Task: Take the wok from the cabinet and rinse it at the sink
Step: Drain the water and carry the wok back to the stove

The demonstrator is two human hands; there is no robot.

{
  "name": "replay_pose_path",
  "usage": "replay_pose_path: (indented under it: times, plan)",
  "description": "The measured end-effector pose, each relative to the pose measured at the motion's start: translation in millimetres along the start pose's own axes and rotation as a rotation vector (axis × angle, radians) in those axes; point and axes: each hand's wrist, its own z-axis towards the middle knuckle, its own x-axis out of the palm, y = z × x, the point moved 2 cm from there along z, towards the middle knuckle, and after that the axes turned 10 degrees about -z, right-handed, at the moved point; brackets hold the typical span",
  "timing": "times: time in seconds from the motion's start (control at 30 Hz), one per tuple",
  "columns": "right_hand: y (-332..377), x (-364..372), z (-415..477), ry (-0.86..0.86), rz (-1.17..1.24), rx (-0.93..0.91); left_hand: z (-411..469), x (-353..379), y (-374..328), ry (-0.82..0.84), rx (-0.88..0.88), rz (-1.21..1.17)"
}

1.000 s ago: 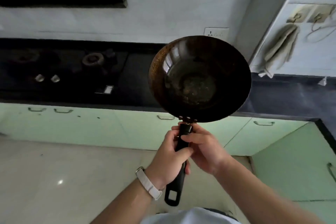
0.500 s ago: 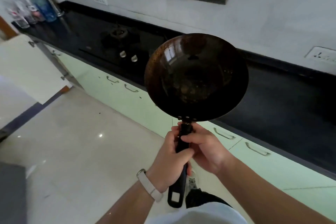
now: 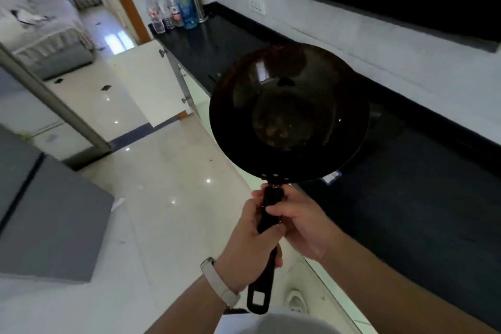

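Note:
A dark round wok [image 3: 288,114] with a brownish, stained bottom is held up in front of me, its bowl facing me. Its long black handle [image 3: 264,274] points down toward my body and ends in a hanging loop. My left hand [image 3: 249,241], with a pale band on the wrist, is wrapped around the middle of the handle. My right hand [image 3: 301,222] grips the handle just under the bowl, fingers over its top. No sink is in view.
A black countertop [image 3: 406,198] runs along the right under a white wall. Several bottles [image 3: 173,11] stand at its far end. A grey appliance [image 3: 40,211] is at the left, pale glossy floor [image 3: 168,184] between. A doorway [image 3: 89,43] opens beyond.
My view has swung left along the counter, from the hob and cabinets toward the bottles and doorway. The wok stays in both hands, held the same way.

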Motion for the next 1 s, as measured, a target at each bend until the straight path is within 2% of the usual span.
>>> replay_pose_path:
  times: [0.13,0.43,0.83,1.0]
  plan:
    - [13,8,39,0.054,0.004,0.05,26,-15,-7,-0.089,0.012,-0.024]
    - [30,48,132,0.126,-0.064,0.116,87,-85,-21,-0.175,0.024,-0.06]
    - [46,169,310,0.002,-0.061,0.094,202,-272,-68,-0.08,0.023,-0.053]
    - [64,211,366,-0.022,-0.053,0.072,241,-329,-97,-0.051,0.037,-0.058]
